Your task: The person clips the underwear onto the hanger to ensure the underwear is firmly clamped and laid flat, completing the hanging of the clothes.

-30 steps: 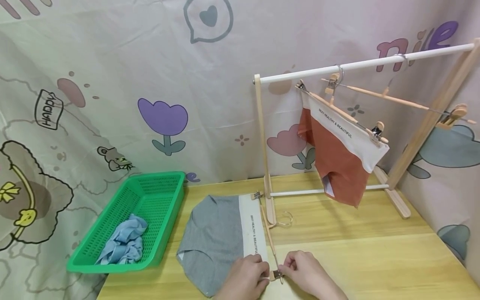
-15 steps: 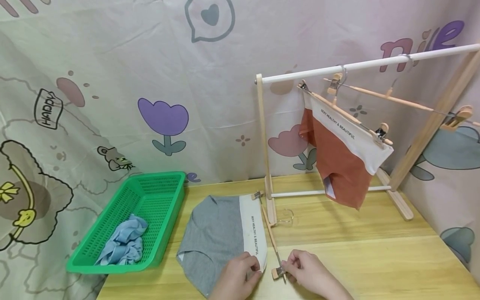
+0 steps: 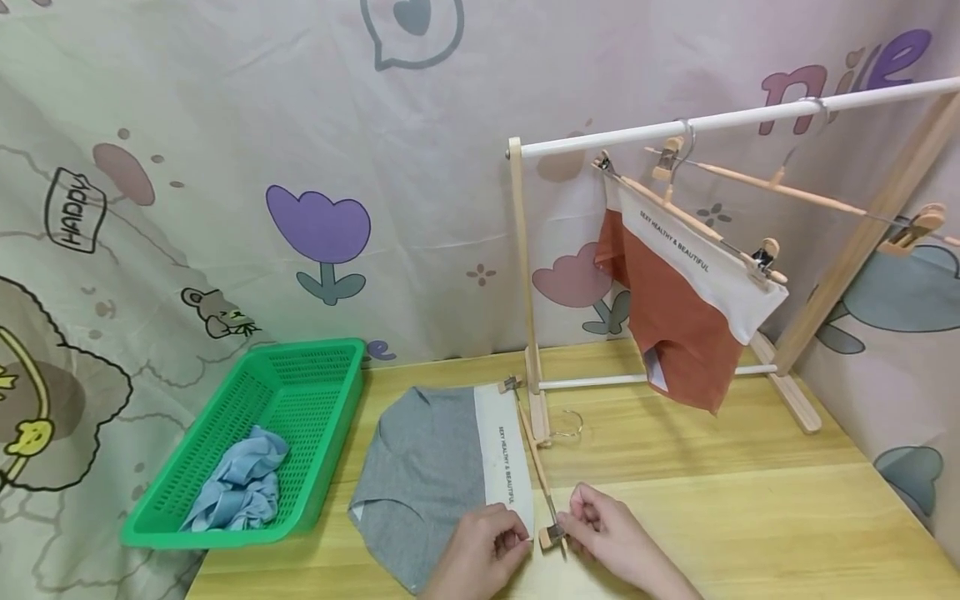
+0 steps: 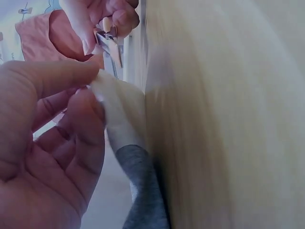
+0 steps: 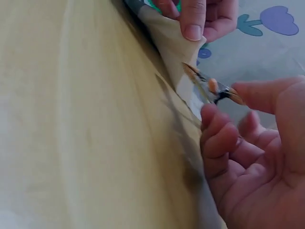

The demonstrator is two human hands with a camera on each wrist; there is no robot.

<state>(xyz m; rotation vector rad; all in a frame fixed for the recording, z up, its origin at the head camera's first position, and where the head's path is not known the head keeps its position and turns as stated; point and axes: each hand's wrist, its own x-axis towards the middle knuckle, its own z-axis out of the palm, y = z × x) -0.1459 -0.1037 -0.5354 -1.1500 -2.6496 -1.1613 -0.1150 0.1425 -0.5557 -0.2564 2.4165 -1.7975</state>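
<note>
Grey underpants (image 3: 423,475) with a white, lettered waistband (image 3: 504,458) lie flat on the table, waistband to the right. My left hand (image 3: 483,550) pinches the waistband's near corner, lifted slightly in the left wrist view. Alongside the waistband lies a wooden clip hanger (image 3: 542,475); its far clip (image 3: 512,384) sits on the far waistband corner. Thumb and fingers of my right hand (image 3: 611,533) pinch the near clip (image 5: 214,87), which is apart from the cloth. In the right wrist view that clip's jaws face the waistband corner.
A green basket (image 3: 347,433) with crumpled light-blue cloth (image 3: 243,483) stands at the left. Behind, a rack with a white rail (image 3: 600,142) bears rust-coloured underpants (image 3: 675,317) on a clip hanger and another hanger (image 3: 810,193). The rack's left foot (image 3: 537,412) adjoins the hanger hook (image 3: 572,423).
The near clip has come off the waistband corner and moved a little right with my right hand. My left hand still holds the corner. The head view has shifted slightly.
</note>
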